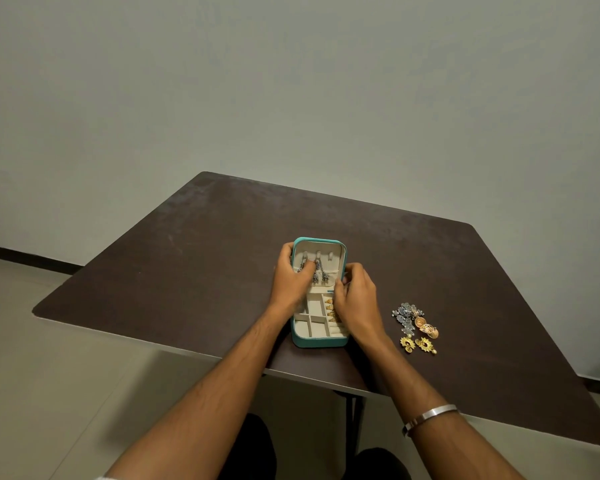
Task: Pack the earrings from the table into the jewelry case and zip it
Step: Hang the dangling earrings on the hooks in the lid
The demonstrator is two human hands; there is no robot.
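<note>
Head view, packing in progress. The jewelry case (pixel 319 292) lies open on the dark desk (pixel 187 271), its lid half propped up on the far side and its tray half toward the person, so both pale interiors face the hands. The left hand (pixel 291 277) wraps the lid's left edge, and its fingers (pixel 307 271) curl inward over the silver earrings (pixel 317 270) hanging on the lid's panel; this hold probably steadies the lid while a piece is fastened, though whether the fingers pinch an earring or only press on it cannot be told. The right hand (pixel 355 296) rests at the case's right edge near the hinge, its fingers (pixel 347 273) bent close together at the lid's rim, apparently bracing the case against sliding; what they hold, if anything, is hidden.

Gold earrings (pixel 330 310) already sit in the tray's right-hand compartments, partly covered by the right hand, while the compartments on the left appear empty.

Still unpacked, a loose cluster (pixel 414 323) of silver and gold earrings lies on the desk to the right of the case, apart from it yet within easy reach of the right hand. A metal bangle (pixel 430 415) circles the right wrist.

Judged from this layout, the task is partway done: the cluster remains to be packed, and the zip is not yet closed.
</note>
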